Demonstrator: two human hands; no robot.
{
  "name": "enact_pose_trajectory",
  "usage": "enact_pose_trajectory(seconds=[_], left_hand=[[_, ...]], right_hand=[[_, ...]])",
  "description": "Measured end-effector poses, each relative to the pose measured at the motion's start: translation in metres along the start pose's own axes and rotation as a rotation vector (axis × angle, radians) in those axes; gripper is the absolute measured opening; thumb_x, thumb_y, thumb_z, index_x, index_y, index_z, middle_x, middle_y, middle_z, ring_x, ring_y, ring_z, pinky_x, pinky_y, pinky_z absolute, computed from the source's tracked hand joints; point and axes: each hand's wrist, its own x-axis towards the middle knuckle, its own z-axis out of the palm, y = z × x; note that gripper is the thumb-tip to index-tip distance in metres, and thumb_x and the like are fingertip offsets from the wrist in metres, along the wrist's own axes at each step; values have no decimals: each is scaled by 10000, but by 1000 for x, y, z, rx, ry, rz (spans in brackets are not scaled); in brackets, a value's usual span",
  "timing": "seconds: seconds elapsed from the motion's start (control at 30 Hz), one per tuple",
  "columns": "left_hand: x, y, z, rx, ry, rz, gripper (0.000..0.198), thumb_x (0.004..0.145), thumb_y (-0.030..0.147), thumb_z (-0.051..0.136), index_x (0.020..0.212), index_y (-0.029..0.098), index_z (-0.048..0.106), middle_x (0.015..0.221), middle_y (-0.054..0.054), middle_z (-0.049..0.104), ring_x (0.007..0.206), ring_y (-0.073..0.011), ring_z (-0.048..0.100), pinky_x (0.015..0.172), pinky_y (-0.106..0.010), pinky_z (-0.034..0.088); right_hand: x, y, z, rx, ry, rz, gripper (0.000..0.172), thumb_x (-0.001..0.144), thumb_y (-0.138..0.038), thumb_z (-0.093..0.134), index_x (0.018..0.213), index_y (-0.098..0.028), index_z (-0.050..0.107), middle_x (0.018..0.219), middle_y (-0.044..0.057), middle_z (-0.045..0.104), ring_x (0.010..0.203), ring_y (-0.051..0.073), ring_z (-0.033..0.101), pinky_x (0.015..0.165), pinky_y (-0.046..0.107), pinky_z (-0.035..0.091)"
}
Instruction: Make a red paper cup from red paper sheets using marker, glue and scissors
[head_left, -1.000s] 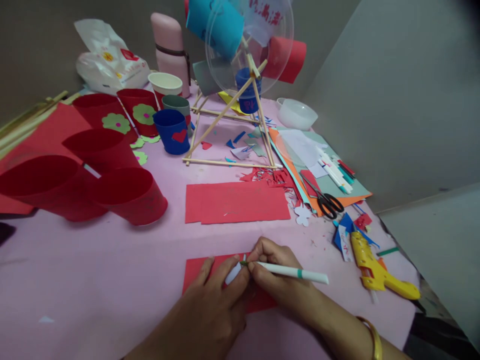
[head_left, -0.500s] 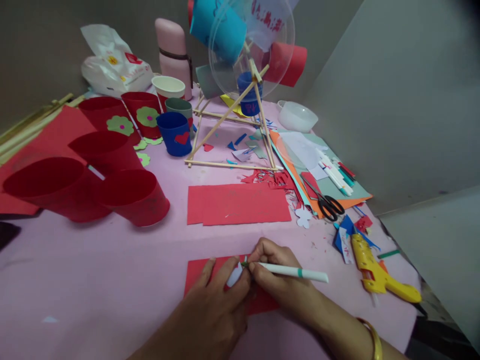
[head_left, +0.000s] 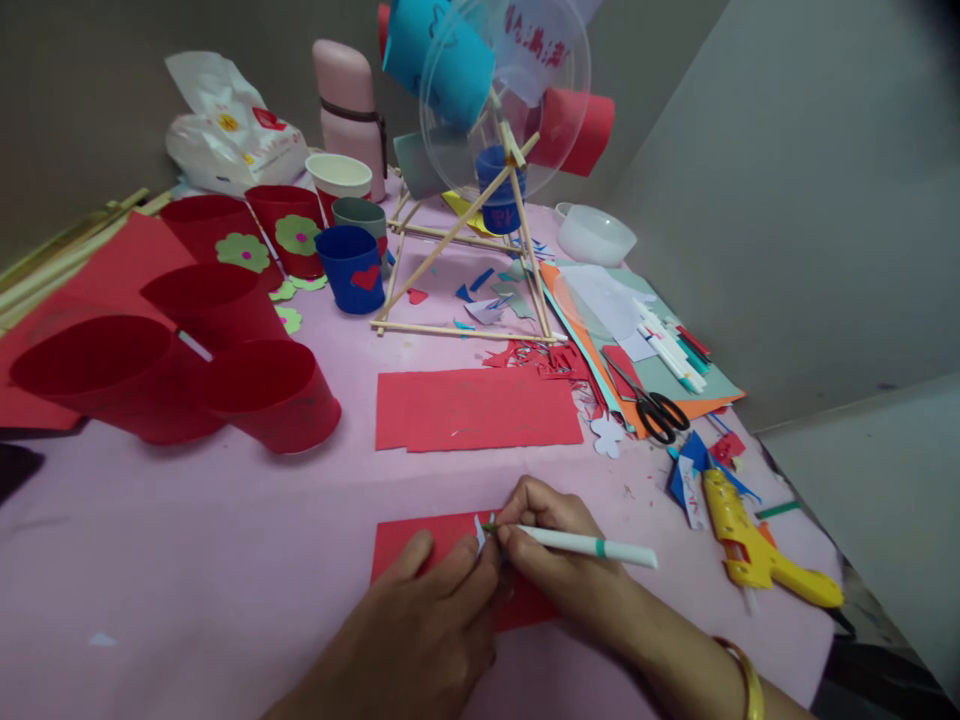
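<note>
On the pink tabletop directly before me lies a red sheet of paper (head_left: 399, 545). My left hand (head_left: 435, 610) rests on it with fingers laid out, pressing down a small white paper cutout (head_left: 481, 533) that is mostly hidden beneath them. A white marker (head_left: 592, 545) with a green tip is gripped in my right hand (head_left: 551, 540); its tip touches down beside the cutout and my left fingertips. Just beyond, two overlapping red paper strips (head_left: 480, 410) lie flat. A white flower cutout (head_left: 607, 436) is to their right.
Several red cups (head_left: 270, 395) and a blue cup (head_left: 351, 270) stand left. A stick frame (head_left: 465, 330) carrying a wheel with cups rises at the back. Scissors (head_left: 660, 414), markers (head_left: 667, 345) and a yellow glue gun (head_left: 750, 550) lie right. Paper scraps (head_left: 540, 357) are scattered behind the strips.
My left fingers have shifted slightly over the white cutout, covering more of it. The marker tip stays at nearly the same spot, and the other things are unmoved.
</note>
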Motion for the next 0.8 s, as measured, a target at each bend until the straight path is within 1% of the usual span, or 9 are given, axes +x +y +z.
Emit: enact_pose_trajectory(seconds=[0.07,0.2,0.33,0.47,0.6,0.67,0.73,0.8], left_hand=[[0,0,1,4,-11,3,257,954,393,461,1026,262,670,1155,-3,641,1075,-192,478,824,-358,280],[-2,-1,4,-35,-36,17,242,951,394,466,971,283,680,1175,13,623,1127,-198,458,845,-355,279],[-2,0,3,-18,-2,15,230,946,372,482,1018,258,669,1164,1,636,1108,-205,464,864,-360,263],[0,2,1,-3,3,8,214,928,390,512,945,265,684,1179,9,638,1134,-211,442,882,-365,255],[0,1,5,-19,48,-9,199,905,397,547,972,271,686,1157,7,647,1103,-221,463,915,-376,251],[0,1,6,-30,48,-29,187,899,401,554,948,284,691,1143,10,654,1085,-231,479,919,-397,245],[0,1,6,-36,45,-46,184,900,411,550,928,299,694,1136,19,660,1081,-237,486,916,-413,243],[0,2,3,-21,60,-49,207,913,418,527,939,299,694,1138,27,666,1088,-227,489,905,-405,253]], right_hand=[[0,1,0,2,1,-5,81,705,-138,508,679,-214,496,522,-76,465,480,93,383,454,202,297],[1,2,0,-19,5,-14,91,712,-128,509,683,-214,502,515,-80,456,474,91,375,453,202,294],[2,1,1,6,-1,-10,80,716,-144,508,682,-216,493,516,-80,446,472,92,368,446,207,294],[3,0,2,19,1,-9,80,722,-155,506,679,-219,485,505,-86,432,461,90,350,433,209,279],[3,1,2,8,11,-7,85,723,-157,505,672,-221,484,501,-86,429,466,92,357,436,209,282],[3,1,3,12,12,-2,82,719,-158,501,670,-221,482,502,-83,438,464,93,364,436,210,285],[2,1,3,9,14,-2,78,716,-160,501,669,-221,483,501,-81,442,460,94,365,435,213,287],[2,1,3,11,12,-6,72,716,-164,502,674,-220,486,503,-80,447,457,95,367,435,218,290]])
